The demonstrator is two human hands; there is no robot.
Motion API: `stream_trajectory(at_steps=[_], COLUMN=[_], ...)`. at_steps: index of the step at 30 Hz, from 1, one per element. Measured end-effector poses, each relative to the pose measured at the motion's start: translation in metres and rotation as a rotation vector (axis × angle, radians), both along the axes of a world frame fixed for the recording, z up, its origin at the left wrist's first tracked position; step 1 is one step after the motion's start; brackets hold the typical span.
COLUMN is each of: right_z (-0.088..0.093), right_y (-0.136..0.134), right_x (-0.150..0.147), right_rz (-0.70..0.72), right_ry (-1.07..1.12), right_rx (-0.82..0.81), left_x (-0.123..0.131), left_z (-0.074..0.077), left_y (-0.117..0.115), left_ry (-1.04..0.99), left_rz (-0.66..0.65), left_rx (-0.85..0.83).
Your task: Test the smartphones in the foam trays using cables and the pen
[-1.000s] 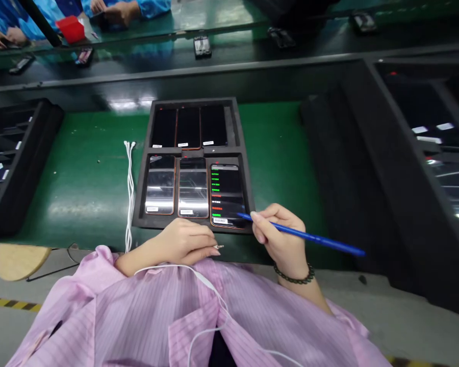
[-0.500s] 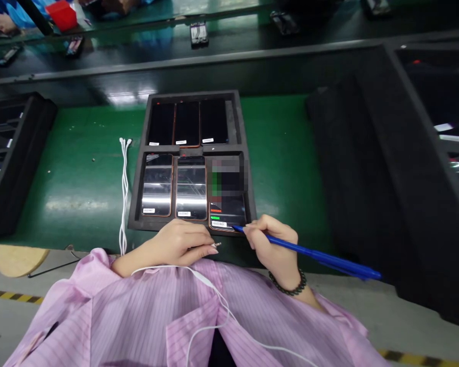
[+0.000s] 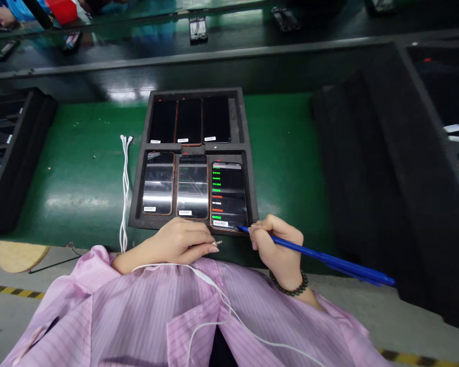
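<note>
A black foam tray lies on the green mat and holds several phones in two rows. The near right phone is lit with green and red lines of text; the others are dark. My right hand is closed round a blue pen, whose tip touches the lower right corner of the lit phone. My left hand rests at the tray's near edge, fingers closed on the metal plug of a white cable that runs down over my pink striped coat.
A bundle of white cables lies left of the tray. Black foam trays stand at the left and dark bins at the right. Behind runs a dark conveyor with phones on it; other people's hands show at the far top left.
The pen tip has slid from the lower part of the lit screen down to its bottom right corner. The view has shifted a little; my left hand has stayed put.
</note>
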State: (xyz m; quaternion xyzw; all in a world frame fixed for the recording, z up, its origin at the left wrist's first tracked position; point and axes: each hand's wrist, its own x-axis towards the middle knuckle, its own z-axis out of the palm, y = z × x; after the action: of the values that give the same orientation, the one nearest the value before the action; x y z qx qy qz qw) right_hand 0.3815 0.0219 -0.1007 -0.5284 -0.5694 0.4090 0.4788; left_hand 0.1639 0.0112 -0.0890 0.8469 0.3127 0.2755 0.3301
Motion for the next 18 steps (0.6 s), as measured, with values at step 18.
stream_trajectory(at_steps=[18], right_z=[0.001], right_y=[0.019], right_x=[0.017], right_rz=[0.146], right_ry=[-0.839], right_rx=[0.833], left_x=[-0.09], left_z=[0.059], left_y=[-0.022], left_ry=[-0.905], left_rz=[0.911], left_rx=[0.286])
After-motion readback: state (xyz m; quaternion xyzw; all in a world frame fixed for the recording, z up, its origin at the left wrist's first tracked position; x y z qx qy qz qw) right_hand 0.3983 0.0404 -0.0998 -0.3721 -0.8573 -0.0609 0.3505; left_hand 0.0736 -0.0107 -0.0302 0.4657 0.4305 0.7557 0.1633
